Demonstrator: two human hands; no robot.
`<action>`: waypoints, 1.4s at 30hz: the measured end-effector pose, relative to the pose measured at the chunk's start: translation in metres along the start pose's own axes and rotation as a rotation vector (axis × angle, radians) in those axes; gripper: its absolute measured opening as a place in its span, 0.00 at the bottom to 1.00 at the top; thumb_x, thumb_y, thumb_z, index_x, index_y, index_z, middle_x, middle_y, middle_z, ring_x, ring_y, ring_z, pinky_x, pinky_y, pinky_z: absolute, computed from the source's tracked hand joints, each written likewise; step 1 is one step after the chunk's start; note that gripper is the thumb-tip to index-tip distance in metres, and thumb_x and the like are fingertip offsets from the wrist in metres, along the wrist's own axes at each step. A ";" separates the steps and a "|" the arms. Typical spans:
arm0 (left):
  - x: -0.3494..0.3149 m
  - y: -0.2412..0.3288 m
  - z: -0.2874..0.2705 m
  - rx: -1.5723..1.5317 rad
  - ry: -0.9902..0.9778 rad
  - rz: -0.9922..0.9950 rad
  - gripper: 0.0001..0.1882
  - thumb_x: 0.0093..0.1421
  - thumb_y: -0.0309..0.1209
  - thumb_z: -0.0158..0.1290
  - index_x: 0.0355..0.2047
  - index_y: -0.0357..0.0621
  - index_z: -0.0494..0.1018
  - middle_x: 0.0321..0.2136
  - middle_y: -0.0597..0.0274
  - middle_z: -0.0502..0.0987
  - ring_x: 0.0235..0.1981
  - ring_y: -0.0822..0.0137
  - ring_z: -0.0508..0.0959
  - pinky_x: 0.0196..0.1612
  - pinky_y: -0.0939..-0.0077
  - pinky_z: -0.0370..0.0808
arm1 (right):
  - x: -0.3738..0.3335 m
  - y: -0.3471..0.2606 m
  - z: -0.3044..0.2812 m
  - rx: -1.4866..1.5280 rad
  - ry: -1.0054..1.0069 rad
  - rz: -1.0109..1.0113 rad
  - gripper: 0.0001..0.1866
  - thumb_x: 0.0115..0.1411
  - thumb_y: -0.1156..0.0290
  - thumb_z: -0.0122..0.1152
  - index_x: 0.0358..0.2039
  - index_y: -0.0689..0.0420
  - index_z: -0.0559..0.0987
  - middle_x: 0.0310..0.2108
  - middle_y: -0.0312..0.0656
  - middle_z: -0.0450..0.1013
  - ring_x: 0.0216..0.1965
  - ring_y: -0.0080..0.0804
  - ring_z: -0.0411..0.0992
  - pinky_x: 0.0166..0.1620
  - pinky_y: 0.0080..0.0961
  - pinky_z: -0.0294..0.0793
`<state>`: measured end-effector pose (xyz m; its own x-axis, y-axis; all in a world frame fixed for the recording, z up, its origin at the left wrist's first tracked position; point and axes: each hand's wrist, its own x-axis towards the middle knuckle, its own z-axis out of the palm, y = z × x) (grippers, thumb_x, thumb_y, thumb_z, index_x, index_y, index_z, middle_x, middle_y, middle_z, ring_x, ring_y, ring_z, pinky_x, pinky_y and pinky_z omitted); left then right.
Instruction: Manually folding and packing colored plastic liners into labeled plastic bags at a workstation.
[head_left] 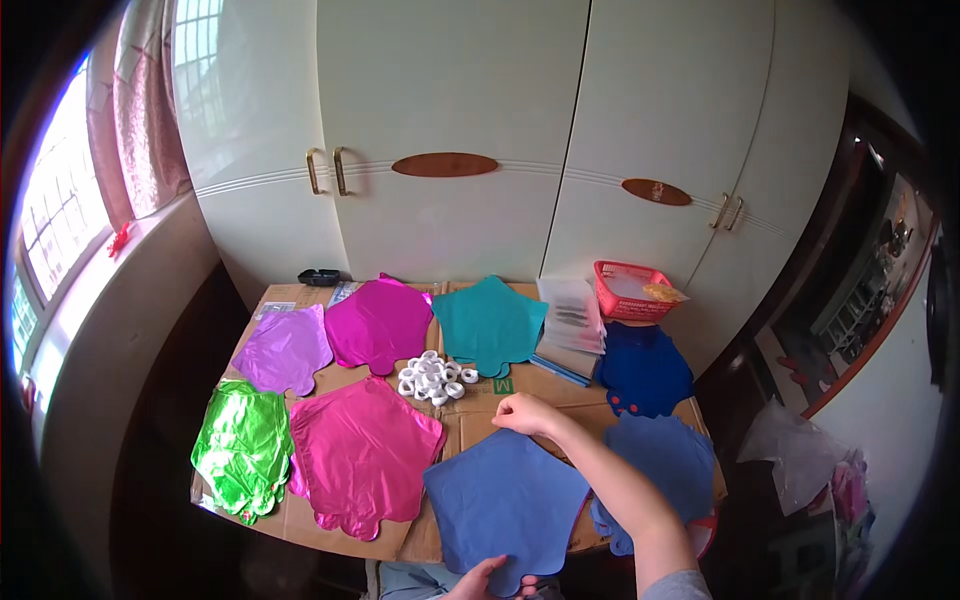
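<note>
A flat blue star-shaped foil balloon (505, 490) lies at the near edge of the cardboard, in front of me. My left hand (482, 580) grips its lower rounded tail from below, thumb and fingers on either side. At the balloon's far tip, my right hand (528, 414) is closed in a pinch; the fingertips cover the point. To the left lies a pink foil balloon (362, 450). More blue balloons (655, 460) are stacked under my right forearm. Small white rings (432, 378) are heaped beyond the pink balloon.
Cardboard (420, 520) covers the table. Around it lie green (240, 445), lilac (285, 350), magenta (380, 322), teal (490, 320) and dark blue (645, 370) balloons. Clear plastic sleeves (572, 315) and a red basket (630, 308) stand at the far right, before white cabinets (450, 230).
</note>
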<state>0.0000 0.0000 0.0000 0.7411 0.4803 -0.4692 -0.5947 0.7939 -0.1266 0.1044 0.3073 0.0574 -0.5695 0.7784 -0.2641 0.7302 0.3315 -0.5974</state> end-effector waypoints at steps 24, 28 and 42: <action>0.008 -0.010 0.014 0.046 0.180 0.084 0.12 0.66 0.37 0.41 0.37 0.44 0.71 0.29 0.61 0.75 0.33 0.64 0.76 0.37 0.60 0.77 | -0.015 -0.003 -0.020 0.141 0.000 0.014 0.05 0.54 0.71 0.60 0.29 0.58 0.79 0.23 0.38 0.77 0.22 0.25 0.75 0.26 0.24 0.75; 0.016 0.001 0.029 0.104 0.171 0.101 0.14 0.64 0.40 0.45 0.39 0.43 0.71 0.35 0.53 0.75 0.38 0.57 0.75 0.41 0.55 0.76 | -0.013 -0.004 -0.036 0.090 0.086 -0.068 0.04 0.54 0.72 0.61 0.30 0.58 0.79 0.23 0.39 0.77 0.22 0.26 0.75 0.26 0.25 0.74; 0.033 0.070 0.084 0.211 0.336 0.131 0.09 0.68 0.32 0.43 0.44 0.42 0.62 0.29 0.58 0.70 0.28 0.66 0.69 0.40 0.64 0.77 | 0.009 -0.003 -0.036 -0.215 0.520 -0.259 0.10 0.57 0.71 0.57 0.38 0.60 0.73 0.41 0.48 0.71 0.38 0.51 0.74 0.40 0.42 0.74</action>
<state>0.0089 0.1024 0.0494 0.4996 0.4616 -0.7330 -0.5741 0.8101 0.1189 0.1113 0.3324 0.0841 -0.5190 0.7984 0.3053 0.6837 0.6021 -0.4124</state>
